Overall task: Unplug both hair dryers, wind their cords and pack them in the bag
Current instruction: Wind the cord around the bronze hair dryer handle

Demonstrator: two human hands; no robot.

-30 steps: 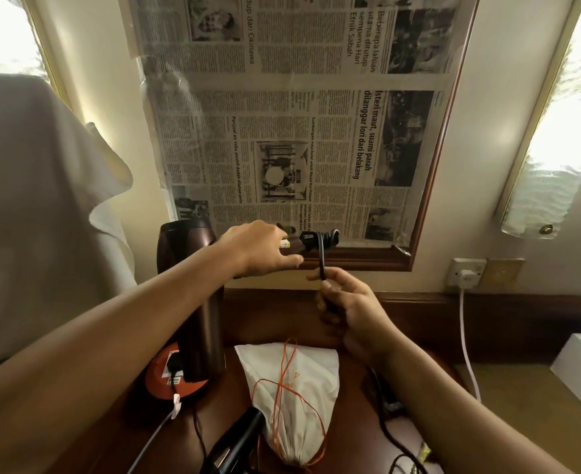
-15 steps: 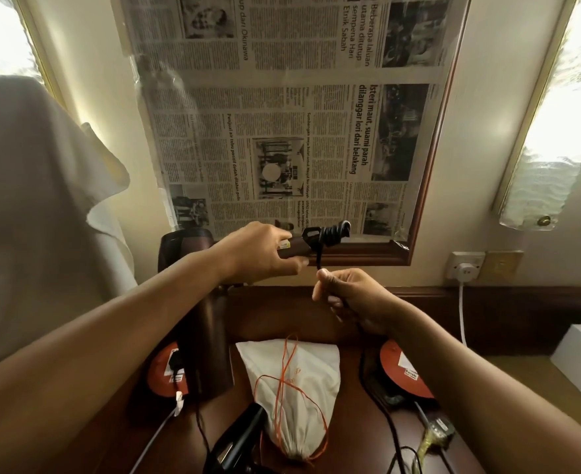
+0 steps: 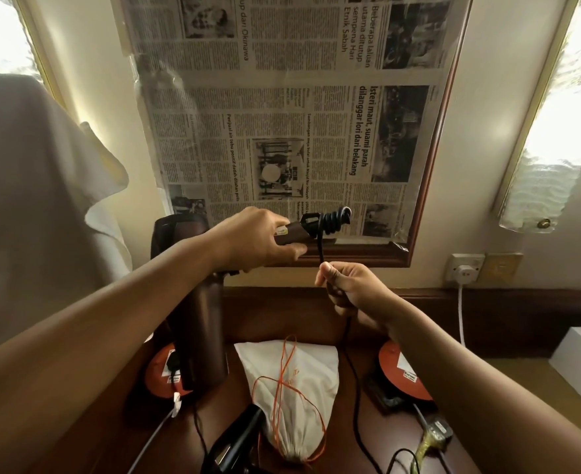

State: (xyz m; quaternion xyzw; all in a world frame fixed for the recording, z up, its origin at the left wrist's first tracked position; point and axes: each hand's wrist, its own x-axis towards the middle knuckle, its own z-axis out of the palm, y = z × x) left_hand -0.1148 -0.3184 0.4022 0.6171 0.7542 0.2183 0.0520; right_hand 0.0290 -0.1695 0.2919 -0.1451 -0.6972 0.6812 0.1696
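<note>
1. Since a moment ago, more turns of black cord (image 3: 330, 224) sit coiled at the handle end of the brown hair dryer (image 3: 193, 302), held up over the wooden desk (image 3: 118, 425).
2. My left hand (image 3: 258, 239) clenches that handle; my right hand (image 3: 345, 289) pinches the cord just below the coil.
3. I should keep tension even, laying turns side by side.
4. Below lie the white drawstring bag (image 3: 299, 388) and a second black hair dryer (image 3: 237, 439).

Glossy brown plastic hair dryer (image 3: 193, 302), matt white cloth bag (image 3: 292, 388), polished dark wood desk (image 3: 111, 436), newspaper (image 3: 282, 107)
</note>
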